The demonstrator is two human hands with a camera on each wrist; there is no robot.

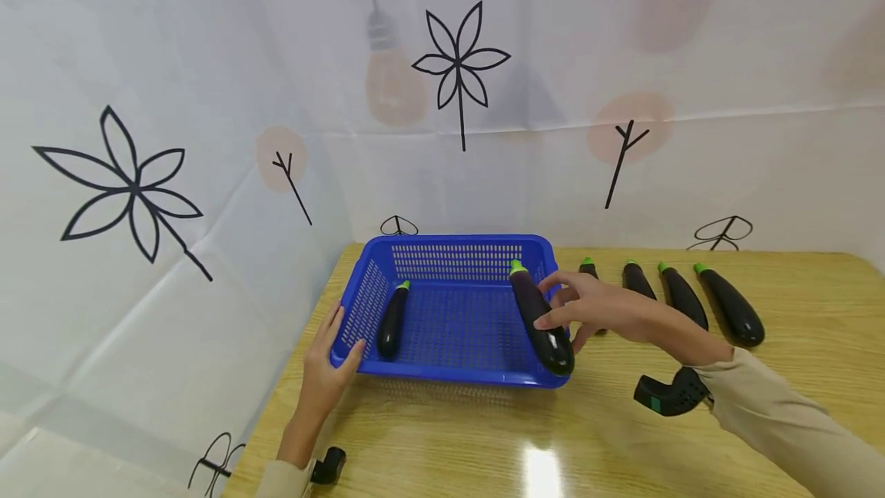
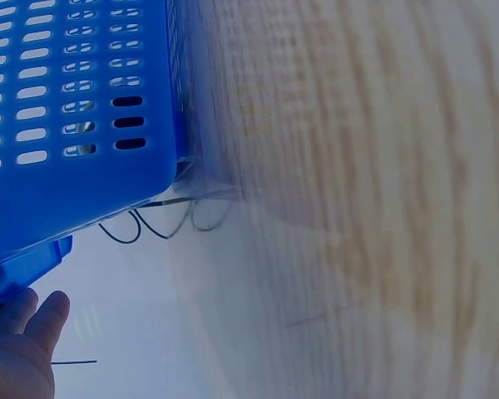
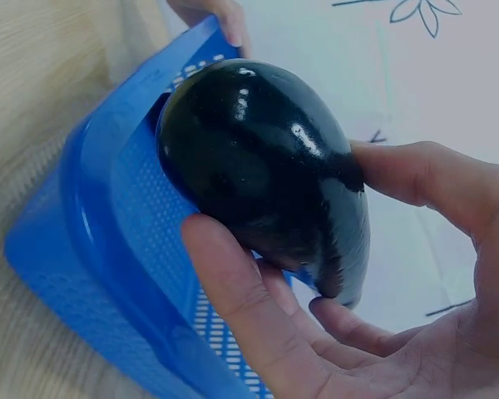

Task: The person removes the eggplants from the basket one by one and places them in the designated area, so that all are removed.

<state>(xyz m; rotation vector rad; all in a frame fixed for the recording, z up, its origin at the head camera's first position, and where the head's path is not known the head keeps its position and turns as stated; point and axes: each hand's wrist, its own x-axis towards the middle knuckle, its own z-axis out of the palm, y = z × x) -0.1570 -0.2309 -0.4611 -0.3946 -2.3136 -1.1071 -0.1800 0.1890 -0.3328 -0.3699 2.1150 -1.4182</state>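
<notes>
A blue plastic basket (image 1: 456, 376) with slotted walls stands on the table. My left hand (image 1: 325, 375) holds its near left corner, thumb over the front rim and fingers along the left side. In the left wrist view, the left hand's fingers (image 2: 46, 324) show at the basket's rim. A glossy dark eggplant (image 1: 535, 317) with a green stem end is pinched in my right hand (image 1: 584, 306), tilted over the basket's right part. The right wrist view shows the thumb and fingers around this eggplant (image 3: 258, 158). Another eggplant (image 1: 392, 321) lies inside, along the left.
Several more eggplants (image 1: 731, 306) lie in a row on the wooden table (image 1: 802, 406), right of the basket and partly behind the right arm. A patterned white cloth (image 1: 553, 175) hangs behind the table and on its left. Each wrist carries a black device (image 1: 671, 394).
</notes>
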